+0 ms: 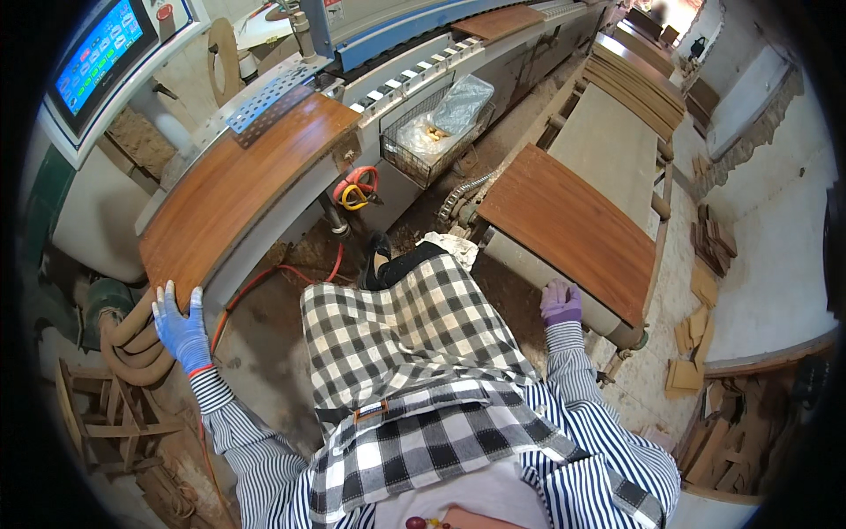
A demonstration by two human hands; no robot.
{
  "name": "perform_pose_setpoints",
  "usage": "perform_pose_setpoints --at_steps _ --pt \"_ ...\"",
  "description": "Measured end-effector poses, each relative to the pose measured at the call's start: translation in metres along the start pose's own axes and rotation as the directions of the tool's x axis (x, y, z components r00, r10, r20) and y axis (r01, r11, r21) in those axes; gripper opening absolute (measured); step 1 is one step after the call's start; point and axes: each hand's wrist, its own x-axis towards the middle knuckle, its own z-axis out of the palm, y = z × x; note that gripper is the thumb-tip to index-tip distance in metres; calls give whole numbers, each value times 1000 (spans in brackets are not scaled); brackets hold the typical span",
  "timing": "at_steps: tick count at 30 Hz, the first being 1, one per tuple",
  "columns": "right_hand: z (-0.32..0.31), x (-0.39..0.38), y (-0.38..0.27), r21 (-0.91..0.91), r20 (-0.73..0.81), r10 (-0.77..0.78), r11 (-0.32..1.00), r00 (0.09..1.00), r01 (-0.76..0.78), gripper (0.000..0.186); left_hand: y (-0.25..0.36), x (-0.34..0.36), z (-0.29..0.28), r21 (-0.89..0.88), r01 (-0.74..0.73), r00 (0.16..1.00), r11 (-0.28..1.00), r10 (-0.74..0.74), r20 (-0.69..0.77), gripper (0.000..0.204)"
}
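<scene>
My left hand [182, 328], in a blue glove with a red cuff edge, is open, its spread fingertips at the near end of a long reddish-brown wood panel [256, 185]. This panel lies flat on the bed of a machine. To my right, a second reddish-brown panel [577, 231] lies on a roller conveyor [656, 189]. Close below its front edge is my right hand [561, 302], in a purple glove, with its fingers curled together. Whether they grip anything is hidden.
A lit touch screen [97, 62] stands far left. Beside the machine hang a wire basket [427, 145] and a coiled orange-yellow hose [357, 189]. More boards [630, 84] lie stacked farther along the conveyor. Scraps [692, 344] lie on the floor at right; a wooden frame [115, 414] stands lower left.
</scene>
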Motion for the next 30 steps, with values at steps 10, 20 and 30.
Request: perform_pose_setpoints --at_steps 10,20,30 --pt "-9 11 -20 -4 -344 -130 991 930 137 32 5 -1 -2 -6 -11 1000 1000 11 -15 66" --pt "-19 38 -59 -170 -604 -175 981 778 88 78 -1 -4 -7 -60 -9 1000 998 9 -1 65" --pt "-12 29 -44 -361 -545 -296 927 784 99 78 -50 -20 -8 -367 -41 998 929 23 -55 44"
